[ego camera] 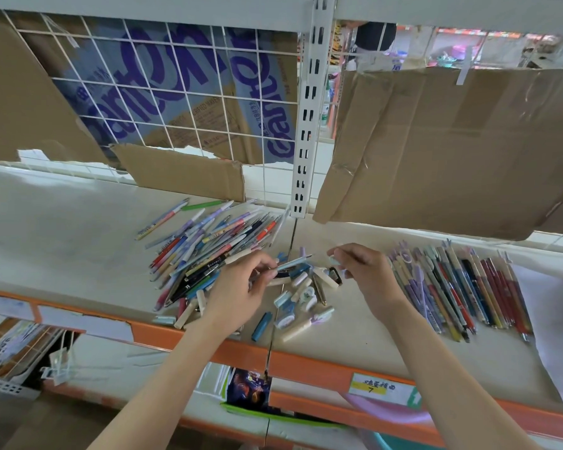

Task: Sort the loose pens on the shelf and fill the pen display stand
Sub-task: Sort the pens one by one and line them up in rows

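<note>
A heap of loose pens [205, 245] lies on the pale shelf [62, 228], left of centre. My left hand [241, 287] pinches a light blue pen [291, 264] whose tip points right. My right hand [364, 271] pinches a small pale cap [333, 259] just right of that tip, apart from it. Loose caps and short pens [306, 297] lie scattered under my hands. A sorted row of pens [452, 287] lies side by side on the right. No pen display stand is in view.
Cardboard sheets [452, 151] hang on the wire grid [176, 92] behind the shelf. A white upright post [306, 125] stands at the middle back. The orange shelf edge [306, 355] carries a price label [371, 386]. A wire rack [13, 345] with packs sits lower left.
</note>
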`<state>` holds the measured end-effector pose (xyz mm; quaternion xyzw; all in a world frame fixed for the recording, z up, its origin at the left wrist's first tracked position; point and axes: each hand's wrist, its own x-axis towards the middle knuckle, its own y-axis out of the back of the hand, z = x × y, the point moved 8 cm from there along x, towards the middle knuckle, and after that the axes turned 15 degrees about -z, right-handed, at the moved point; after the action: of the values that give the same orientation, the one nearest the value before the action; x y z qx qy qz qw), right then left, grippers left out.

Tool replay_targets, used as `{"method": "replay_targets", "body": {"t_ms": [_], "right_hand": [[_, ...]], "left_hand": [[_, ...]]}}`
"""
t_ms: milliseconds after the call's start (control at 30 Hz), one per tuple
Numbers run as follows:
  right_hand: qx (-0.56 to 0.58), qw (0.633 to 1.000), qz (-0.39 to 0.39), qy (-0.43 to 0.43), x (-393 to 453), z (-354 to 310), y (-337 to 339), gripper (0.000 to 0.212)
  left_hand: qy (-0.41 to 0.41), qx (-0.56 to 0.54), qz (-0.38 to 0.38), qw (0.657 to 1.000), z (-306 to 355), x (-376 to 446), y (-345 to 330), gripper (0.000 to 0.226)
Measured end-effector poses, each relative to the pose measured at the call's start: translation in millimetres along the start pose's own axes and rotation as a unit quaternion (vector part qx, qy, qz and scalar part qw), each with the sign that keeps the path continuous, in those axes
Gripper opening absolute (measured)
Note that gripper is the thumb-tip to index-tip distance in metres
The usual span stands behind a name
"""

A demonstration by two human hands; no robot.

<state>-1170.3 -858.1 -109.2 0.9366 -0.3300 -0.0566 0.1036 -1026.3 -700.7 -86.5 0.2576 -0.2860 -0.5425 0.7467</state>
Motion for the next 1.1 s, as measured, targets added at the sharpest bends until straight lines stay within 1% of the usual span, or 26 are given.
{"method": "replay_targets", "body": {"t_ms": [133, 233, 333, 433, 467, 500, 567, 633, 667, 700, 733, 767, 800, 867, 1100], "right_hand": [[-0.027, 0.999, 0.023, -0.022, -1.3, 7.4, 3.5, 0.024], [-0.163, 0.986, 0.018, -0.022, -3.7, 6.7, 0.6, 0.011], [-0.29, 0.957, -0.021, 0.026, -9.2, 0.9, -8.7, 0.001], [-0.43, 0.899, -0.062, 0.049, -11.0, -1.5, -19.0, 0.005], [-0.442, 0.893, -0.067, 0.055, -10.8, -2.4, -20.4, 0.006], [-0.429, 0.899, -0.067, 0.06, -10.4, -4.2, -20.2, 0.009], [-0.346, 0.935, -0.041, 0.064, -9.1, -8.8, -14.7, 0.017], [-0.213, 0.976, -0.006, 0.038, -7.9, -5.4, -5.3, 0.019], [-0.112, 0.993, 0.002, 0.019, -7.0, 0.2, -2.8, 0.019], [0.002, 1.0, 0.003, 0.006, -6.7, 5.7, -3.1, 0.019], [0.102, 0.995, 0.002, 0.0, -6.8, 9.1, -4.9, 0.017], [0.173, 0.985, 0.002, -0.001, -6.9, 10.9, -6.4, 0.015], [0.21, 0.978, 0.0, 0.0, -7.0, 11.5, -7.2, 0.012], [0.218, 0.976, -0.009, 0.008, -6.9, 9.7, -9.2, 0.01], [0.136, 0.99, -0.028, 0.035, -6.1, -1.5, -17.2, 0.014]], "left_hand": [[0.015, 0.014, -0.006, 1.0, -4.0, -0.7, -3.9, 0.006], [0.017, 0.025, -0.006, 1.0, -5.9, -2.4, -6.4, 0.007], [0.015, 0.023, -0.002, 1.0, -5.9, -3.9, -6.7, 0.007], [0.013, 0.024, 0.002, 1.0, -5.7, -5.3, -5.7, 0.007], [0.014, 0.024, 0.002, 1.0, -5.8, -5.4, -5.7, 0.008], [0.014, 0.024, 0.002, 1.0, -5.7, -5.5, -5.9, 0.008], [0.015, 0.025, 0.0, 1.0, -4.9, -5.9, -6.3, 0.009], [0.014, 0.021, 0.001, 1.0, -3.9, -6.8, -6.6, 0.008], [0.013, 0.017, 0.003, 1.0, -3.3, -6.9, -6.7, 0.007], [0.013, 0.015, 0.003, 1.0, -2.6, -7.4, -6.8, 0.007], [0.013, 0.013, 0.003, 1.0, -1.7, -7.5, -6.8, 0.007], [0.013, 0.011, 0.004, 1.0, -0.7, -7.7, -6.8, 0.007], [0.012, 0.009, 0.004, 1.0, 0.2, -7.8, -6.6, 0.007], [0.011, 0.007, 0.004, 1.0, 2.0, -7.1, -6.5, 0.007], [0.01, 0.001, 0.0, 1.0, 5.0, -5.8, -7.0, 0.007]]}}
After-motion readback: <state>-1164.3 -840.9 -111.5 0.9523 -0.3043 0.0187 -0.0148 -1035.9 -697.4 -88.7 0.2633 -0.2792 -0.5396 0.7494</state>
